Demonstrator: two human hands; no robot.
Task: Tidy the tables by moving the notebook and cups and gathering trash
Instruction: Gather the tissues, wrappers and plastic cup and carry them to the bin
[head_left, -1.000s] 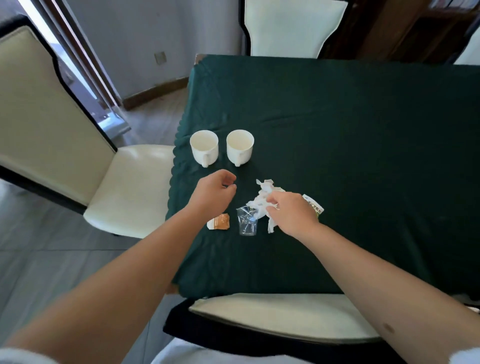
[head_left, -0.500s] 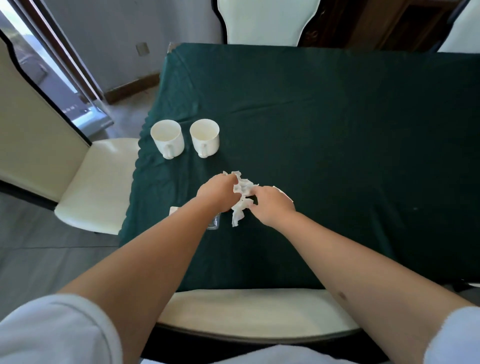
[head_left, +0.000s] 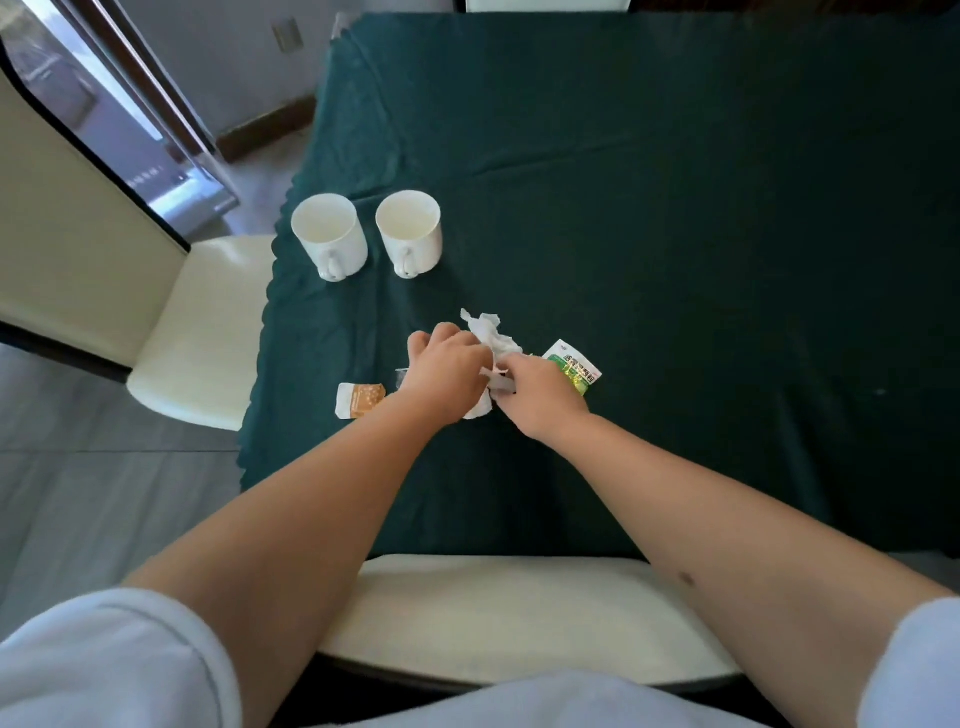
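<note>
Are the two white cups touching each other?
Apart. The head view shows dark tablecloth between the left cup and the right cup.

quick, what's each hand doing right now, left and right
Left hand: closed on the crumpled tissue.
Right hand: fingers pinching the same tissue, beside the green packet.

Matt green cloth tablecloth (head_left: 649, 208); glossy white ceramic cups (head_left: 329, 236); crumpled white tissue paper (head_left: 491, 335).
</note>
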